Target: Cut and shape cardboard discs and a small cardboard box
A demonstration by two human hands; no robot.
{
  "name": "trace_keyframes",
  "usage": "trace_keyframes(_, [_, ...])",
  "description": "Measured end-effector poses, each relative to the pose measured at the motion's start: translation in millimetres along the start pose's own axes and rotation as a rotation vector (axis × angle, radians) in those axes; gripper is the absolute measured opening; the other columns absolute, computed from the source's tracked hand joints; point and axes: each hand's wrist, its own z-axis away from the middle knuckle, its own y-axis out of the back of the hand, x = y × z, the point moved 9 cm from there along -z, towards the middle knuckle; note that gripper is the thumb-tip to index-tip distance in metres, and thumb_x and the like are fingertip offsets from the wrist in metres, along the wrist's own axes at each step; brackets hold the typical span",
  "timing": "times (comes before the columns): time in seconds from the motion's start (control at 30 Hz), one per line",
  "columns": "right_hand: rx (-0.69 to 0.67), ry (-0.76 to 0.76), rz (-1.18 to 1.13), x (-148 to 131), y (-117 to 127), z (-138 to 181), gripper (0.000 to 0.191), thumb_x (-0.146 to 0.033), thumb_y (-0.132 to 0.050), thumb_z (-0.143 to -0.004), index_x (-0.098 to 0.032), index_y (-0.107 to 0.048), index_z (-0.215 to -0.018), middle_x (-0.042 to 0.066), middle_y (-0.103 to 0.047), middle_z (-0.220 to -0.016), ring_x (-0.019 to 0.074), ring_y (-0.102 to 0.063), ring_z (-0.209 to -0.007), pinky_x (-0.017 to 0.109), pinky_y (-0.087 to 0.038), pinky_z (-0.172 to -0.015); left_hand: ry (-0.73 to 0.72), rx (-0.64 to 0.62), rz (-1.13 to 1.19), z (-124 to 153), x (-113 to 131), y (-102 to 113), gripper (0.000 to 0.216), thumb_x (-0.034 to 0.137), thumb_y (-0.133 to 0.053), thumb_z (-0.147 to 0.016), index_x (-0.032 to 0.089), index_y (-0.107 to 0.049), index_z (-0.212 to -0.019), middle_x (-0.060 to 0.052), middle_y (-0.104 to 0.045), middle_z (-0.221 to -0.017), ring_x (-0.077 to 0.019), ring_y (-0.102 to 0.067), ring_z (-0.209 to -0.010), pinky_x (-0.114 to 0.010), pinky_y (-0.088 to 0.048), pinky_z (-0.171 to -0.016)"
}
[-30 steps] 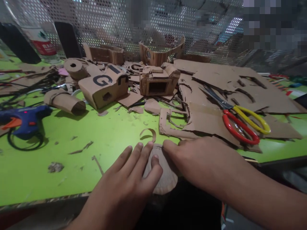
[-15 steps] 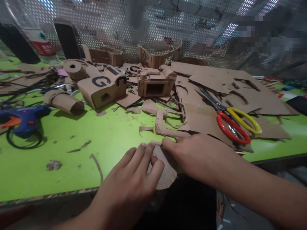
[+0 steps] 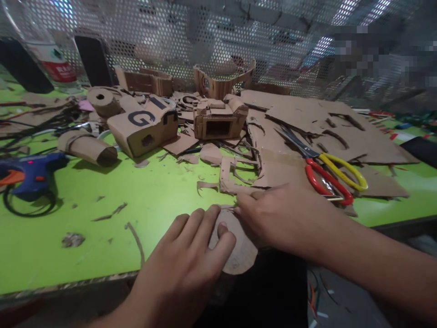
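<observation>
A round cardboard disc [image 3: 241, 253] lies at the table's front edge, its near part reaching past the edge. My left hand [image 3: 196, 243] grips the disc from the left, fingers along its far left rim and thumb over its face. At the disc's far right rim, my right hand [image 3: 273, 214] is closed with its fingertips pressed together. What it pinches is hidden. Beyond that wrist shows the end of a thin pale rod [image 3: 332, 197]; I cannot tell whether it is in the hand. A cut cardboard frame piece [image 3: 227, 175] lies just beyond the hands.
Scissors [image 3: 317, 157] with red and yellow handles rest on cardboard sheets [image 3: 283, 168] at right. A blue glue gun [image 3: 34, 175] lies at left. Behind are a lettered cardboard box [image 3: 136, 132], a small cardboard box with a window [image 3: 220, 116], a tube [image 3: 88, 148] and a bottle [image 3: 58, 64].
More of the disc's face shows now, and it looks turned or tilted between my hands. My right hand has shifted slightly up. The pale rod end has moved up toward the scissors' handles.
</observation>
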Motion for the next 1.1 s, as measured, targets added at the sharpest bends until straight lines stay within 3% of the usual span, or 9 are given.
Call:
trace_keyframes(0.43, [0.093,0.077,0.005,-1,-4,-5,0.013,-0.014,-0.051,-0.091,-0.020,-0.062,-0.089,0.005,-0.075,-0.076,0.0222,-0.070,-0.058,0.031,-0.009,-0.047,-0.006,0.009,0.044,3,-1,-1,0.036,0.003,-0.053,-0.072,0.015,-0.060,-0.105,-0.020,-0.069,-0.122,-0.0342,-0.066,-0.097,-0.046,-0.055,-0.078])
trace_keyframes(0.73, [0.077,0.085,-0.016,-1,-12,-5,0.011,-0.020,-0.050,-0.093,-0.020,-0.060,-0.087,0.006,-0.073,-0.073,0.0221,-0.068,-0.057,0.031,-0.010,-0.049,0.001,-0.033,0.025,3,-1,-5,0.041,0.001,-0.050,-0.072,0.016,-0.060,-0.109,-0.018,-0.070,-0.118,-0.0333,-0.067,-0.094,-0.044,-0.055,-0.074])
trace_keyframes(0.97, [0.076,0.106,-0.021,-4,-12,-7,0.015,-0.016,-0.047,-0.092,-0.020,-0.061,-0.090,0.007,-0.073,-0.079,0.0225,-0.068,-0.059,0.031,-0.013,-0.049,0.011,-0.016,-0.003,1,-1,-3,0.041,-0.001,-0.047,-0.070,0.015,-0.061,-0.104,-0.018,-0.071,-0.113,-0.0334,-0.067,-0.092,-0.043,-0.054,-0.070])
trace_keyframes(1.1, [0.037,0.085,-0.034,-4,-7,-6,0.018,-0.012,-0.048,-0.090,-0.021,-0.063,-0.090,0.005,-0.072,-0.070,0.0229,-0.067,-0.056,0.032,-0.012,-0.047,-0.006,-0.001,-0.031,-1,1,0,0.037,-0.002,-0.046,-0.071,0.014,-0.061,-0.101,-0.018,-0.072,-0.109,-0.0310,-0.067,-0.086,-0.041,-0.053,-0.068])
